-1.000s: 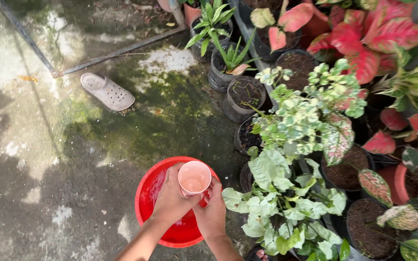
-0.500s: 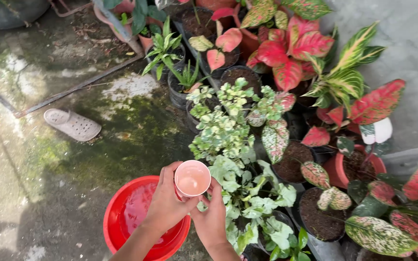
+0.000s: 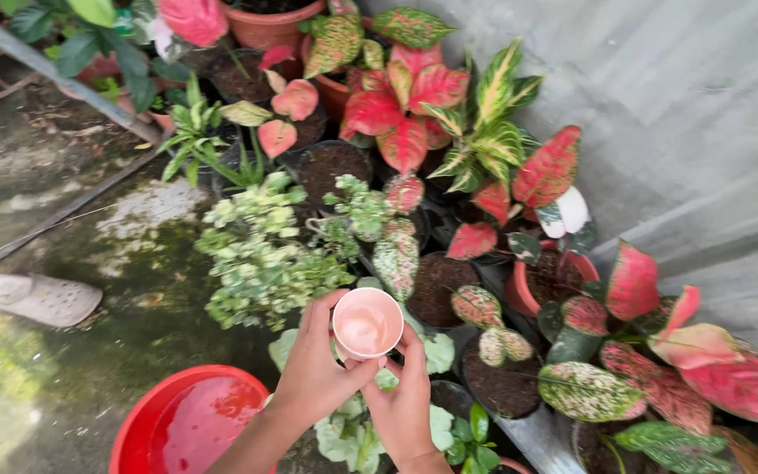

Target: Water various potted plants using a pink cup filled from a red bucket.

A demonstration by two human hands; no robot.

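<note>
- Your left hand (image 3: 318,373) comes up from the bottom edge, forearm angled up and to the right, fingers wrapped round the left side of the pink cup (image 3: 368,323), thumb across its near wall.
- Your right hand (image 3: 405,399) sits just below and to the right of the cup, palm turned toward it, fingertips touching its lower right wall.
- Grip state: both hands closed on the cup, left carrying most of the wrap, right bracing from beneath.
- Cup is upright or close to it, mouth facing the camera, liquid visible inside with a pale sheen.
- Cup is held in the air above the white-and-green leafy plant (image 3: 436,351), just left of a dark soil-filled pot (image 3: 436,290).
- Red bucket (image 3: 182,421) stands on the wet concrete floor (image 3: 63,386) at lower left, water in it, well apart from the cup.
- Pale perforated slipper (image 3: 41,298) lies on the floor at far left.
- Red-and-green leaved plants (image 3: 405,110) in pots fill the upper middle and right side, against a grey wall (image 3: 686,96).
- Small variegated shrub (image 3: 261,254) stands just beyond your left hand.
</note>
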